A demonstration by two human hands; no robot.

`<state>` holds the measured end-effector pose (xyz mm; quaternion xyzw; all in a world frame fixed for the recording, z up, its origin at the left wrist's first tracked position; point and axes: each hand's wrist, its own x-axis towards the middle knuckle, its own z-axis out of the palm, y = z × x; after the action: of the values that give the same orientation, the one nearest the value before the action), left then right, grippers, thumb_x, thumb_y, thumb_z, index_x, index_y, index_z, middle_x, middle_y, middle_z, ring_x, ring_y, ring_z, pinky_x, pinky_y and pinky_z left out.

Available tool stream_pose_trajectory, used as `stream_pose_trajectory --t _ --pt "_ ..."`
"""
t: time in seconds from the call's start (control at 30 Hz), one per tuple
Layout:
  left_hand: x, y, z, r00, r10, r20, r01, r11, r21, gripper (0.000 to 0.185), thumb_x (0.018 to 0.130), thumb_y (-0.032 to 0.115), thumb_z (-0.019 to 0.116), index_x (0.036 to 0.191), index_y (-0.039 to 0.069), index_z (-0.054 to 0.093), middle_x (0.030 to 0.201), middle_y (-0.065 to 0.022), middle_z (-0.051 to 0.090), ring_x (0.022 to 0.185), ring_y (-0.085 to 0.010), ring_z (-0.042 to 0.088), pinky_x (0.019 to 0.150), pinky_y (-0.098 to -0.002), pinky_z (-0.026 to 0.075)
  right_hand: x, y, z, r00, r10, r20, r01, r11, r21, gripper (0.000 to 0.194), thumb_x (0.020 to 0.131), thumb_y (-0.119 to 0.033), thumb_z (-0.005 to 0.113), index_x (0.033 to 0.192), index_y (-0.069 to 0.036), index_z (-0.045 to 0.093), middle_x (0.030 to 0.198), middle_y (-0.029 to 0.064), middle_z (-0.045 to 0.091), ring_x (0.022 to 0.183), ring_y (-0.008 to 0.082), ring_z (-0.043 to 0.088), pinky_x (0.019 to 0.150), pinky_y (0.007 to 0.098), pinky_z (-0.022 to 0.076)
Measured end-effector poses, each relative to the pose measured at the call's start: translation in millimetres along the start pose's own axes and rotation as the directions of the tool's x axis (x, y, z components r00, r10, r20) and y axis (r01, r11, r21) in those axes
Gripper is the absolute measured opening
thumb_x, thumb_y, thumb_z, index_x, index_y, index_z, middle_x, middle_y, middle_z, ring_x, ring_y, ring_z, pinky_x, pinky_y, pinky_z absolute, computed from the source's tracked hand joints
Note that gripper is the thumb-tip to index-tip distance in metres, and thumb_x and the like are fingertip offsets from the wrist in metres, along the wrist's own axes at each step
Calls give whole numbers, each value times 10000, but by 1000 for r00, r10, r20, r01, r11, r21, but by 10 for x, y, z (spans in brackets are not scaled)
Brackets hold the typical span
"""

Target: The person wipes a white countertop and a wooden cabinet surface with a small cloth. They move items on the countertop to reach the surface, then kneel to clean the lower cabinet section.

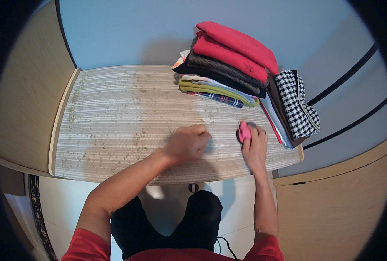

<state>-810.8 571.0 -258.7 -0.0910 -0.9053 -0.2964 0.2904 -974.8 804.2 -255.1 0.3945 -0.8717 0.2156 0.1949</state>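
Note:
My right hand (pixel 256 145) grips a small pink and dark handled object (pixel 244 132), perhaps a brush, on the right part of a striped tabletop (pixel 111 114). What its underside looks like is hidden. My left hand (pixel 189 143) is blurred, its fingers curled, over the middle of the tabletop near the front; whether it holds something small cannot be told. Small greenish-brown bits lie scattered over the tabletop, thickest at the left and centre.
A stack of folded clothes (pixel 231 52), red on top, stands at the back right. Beside it, more folded cloth, with a black-and-white houndstooth piece (pixel 296 104), leans along the right edge. A wooden panel (pixel 30 88) bounds the left side, a blue wall (pixel 115 32) the back.

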Motion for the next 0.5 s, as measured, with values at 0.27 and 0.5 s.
stream_pose_trajectory --t 0.27,0.5 --pt "-27 116 66 977 185 108 -178 981 -71 197 864 135 702 1046 65 671 997 -116 646 909 -341 658 738 -460 570 223 174 13 999 -42 35 41 999 22 437 882 -32 623 1317 -73 620 1343 321 546 1221 488 516 1063 530 423" --pt "-60 73 51 976 144 163 -131 988 -85 228 873 170 718 1065 55 674 1065 -124 660 969 -336 662 785 -456 577 298 532 24 1000 12 3 -12 1000 -14 404 911 -88 587 1313 -67 619 1343 278 568 1181 464 539 1036 527 432"
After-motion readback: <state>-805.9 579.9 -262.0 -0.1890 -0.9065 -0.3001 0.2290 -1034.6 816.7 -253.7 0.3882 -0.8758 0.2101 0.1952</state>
